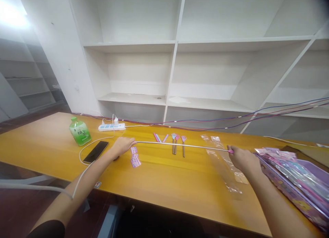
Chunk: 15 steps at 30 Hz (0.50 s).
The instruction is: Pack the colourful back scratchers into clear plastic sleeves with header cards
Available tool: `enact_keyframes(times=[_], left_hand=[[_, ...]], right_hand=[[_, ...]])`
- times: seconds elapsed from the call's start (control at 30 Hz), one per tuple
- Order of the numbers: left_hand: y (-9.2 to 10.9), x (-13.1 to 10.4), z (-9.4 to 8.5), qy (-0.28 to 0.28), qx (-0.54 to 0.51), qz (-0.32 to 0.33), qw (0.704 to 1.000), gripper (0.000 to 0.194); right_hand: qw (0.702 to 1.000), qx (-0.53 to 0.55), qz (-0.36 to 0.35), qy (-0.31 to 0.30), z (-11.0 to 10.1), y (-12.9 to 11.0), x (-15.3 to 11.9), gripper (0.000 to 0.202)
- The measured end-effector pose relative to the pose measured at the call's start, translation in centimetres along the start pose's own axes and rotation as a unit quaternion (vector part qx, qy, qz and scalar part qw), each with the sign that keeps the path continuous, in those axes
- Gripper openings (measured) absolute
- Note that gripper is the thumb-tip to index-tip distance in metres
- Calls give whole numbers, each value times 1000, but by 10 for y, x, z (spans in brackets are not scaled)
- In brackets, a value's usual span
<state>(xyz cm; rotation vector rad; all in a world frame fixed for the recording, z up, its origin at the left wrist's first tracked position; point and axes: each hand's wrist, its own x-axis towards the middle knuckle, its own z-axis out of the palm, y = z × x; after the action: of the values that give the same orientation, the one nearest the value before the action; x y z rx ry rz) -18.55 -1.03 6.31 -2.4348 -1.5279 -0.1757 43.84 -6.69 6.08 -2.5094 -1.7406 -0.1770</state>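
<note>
A long thin metal rod, a stretched-out telescopic back scratcher (180, 145), spans the space over the table between my two hands. My left hand (122, 147) is closed around its left end, which the fingers hide. At the other end, my right hand (241, 159) grips it by a pink part. Behind the rod lie several shorter pieces: hand-shaped scratcher heads on metal stems, one blue (173, 137) and two pink (183, 139), and small pink, blue and purple handles (165, 138). Purple printed cards (135, 160) rest near my left hand.
Clear plastic sleeves (223, 166) lie by my right hand. At the right stands a purple box (290, 197) with packaged items (303, 178). A phone (96, 152) with a white cable, a green bottle (80, 131) and a power strip (111, 127) occupy the left. Shelves (205, 104) rise behind.
</note>
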Motion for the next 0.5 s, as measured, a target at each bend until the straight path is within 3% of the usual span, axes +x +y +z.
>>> enact_keyframes(times=[0.07,0.13,0.23,0.3,0.37,0.43,0.5], left_hand=[[4,10,-10,7,12,-21,1000,51],[23,23,-20,-2,17,-5,1000,51],[79,47,-25,-3,13,72,997,53],[118,61,-20,4,-8,97,995,54],[144,71,-10,2,-16,101,995,55],[153,74,4,-11,-23,96,995,55],[152,74,21,-26,-31,83,996,55]], right_hand=[[1000,7,18,21,-9,-17,2,61],[1000,9,-22,15,-18,-54,-3,52],[988,3,-153,1,-22,-143,-26,42],[982,15,-189,3,-17,-205,-42,42],[982,33,-183,14,-7,-247,-53,47],[983,40,-181,12,4,-266,-57,51],[981,36,-190,2,17,-266,-55,50]])
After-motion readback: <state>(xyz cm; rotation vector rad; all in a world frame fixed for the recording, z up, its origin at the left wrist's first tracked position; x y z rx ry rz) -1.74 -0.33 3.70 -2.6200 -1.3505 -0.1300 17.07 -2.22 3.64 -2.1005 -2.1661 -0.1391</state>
